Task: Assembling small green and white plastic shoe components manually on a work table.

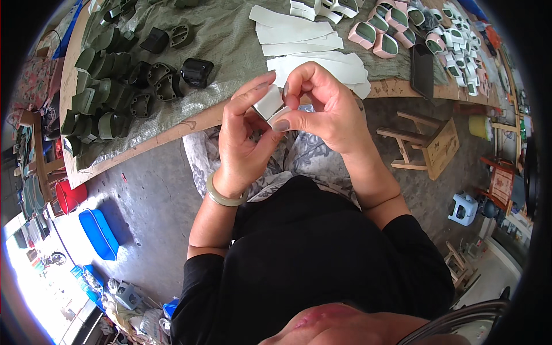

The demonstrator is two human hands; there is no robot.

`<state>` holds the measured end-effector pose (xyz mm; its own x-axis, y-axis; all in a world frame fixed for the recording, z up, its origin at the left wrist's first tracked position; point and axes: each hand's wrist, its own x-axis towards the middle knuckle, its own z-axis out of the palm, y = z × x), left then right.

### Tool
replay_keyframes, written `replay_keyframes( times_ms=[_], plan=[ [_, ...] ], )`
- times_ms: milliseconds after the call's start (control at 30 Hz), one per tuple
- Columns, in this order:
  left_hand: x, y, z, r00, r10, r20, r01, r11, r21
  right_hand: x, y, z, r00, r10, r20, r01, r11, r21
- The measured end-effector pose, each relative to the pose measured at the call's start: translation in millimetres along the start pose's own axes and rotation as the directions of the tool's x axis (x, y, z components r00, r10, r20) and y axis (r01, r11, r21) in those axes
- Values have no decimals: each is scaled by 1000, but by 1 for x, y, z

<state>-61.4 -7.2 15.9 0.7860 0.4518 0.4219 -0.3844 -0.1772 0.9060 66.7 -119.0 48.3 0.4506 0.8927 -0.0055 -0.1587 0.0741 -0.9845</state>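
A small white box-like case (pixel 268 102) is held up in front of my chest, just off the near edge of the table. My left hand (pixel 237 141), with a pale bangle at the wrist, wraps its fingers and thumb around the case from the left. From the right, the thumb and forefinger of my right hand (pixel 330 109) pinch the edge of the case. A thin dark line shows along that edge, too small to make out. Just beyond my hands lie several white flat strips (pixel 319 68) on the table.
Dark green curved cases (pixel 106 95) and a glossy black case (pixel 197 72) are spread at the table's left. Pink cases (pixel 386 46) and small white cases (pixel 457 49) lie at the right. A wooden stool (pixel 440 149), a blue basin (pixel 99 234) and a red bucket (pixel 71 195) stand on the floor.
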Motion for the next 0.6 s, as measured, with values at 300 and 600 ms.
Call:
replay_keyframes(
  times_ms=[300, 600],
  plan=[
    [-2, -18, 0, 993, 116, 8, -116, 993, 22, 4, -1, 1, 1000, 5, -10, -6, 995, -96],
    [-1, -14, -13, 993, -113, 31, 117, 979, -169, 21, 17, 6, 999, 44, -1, -44, 998, -41]
  ],
)
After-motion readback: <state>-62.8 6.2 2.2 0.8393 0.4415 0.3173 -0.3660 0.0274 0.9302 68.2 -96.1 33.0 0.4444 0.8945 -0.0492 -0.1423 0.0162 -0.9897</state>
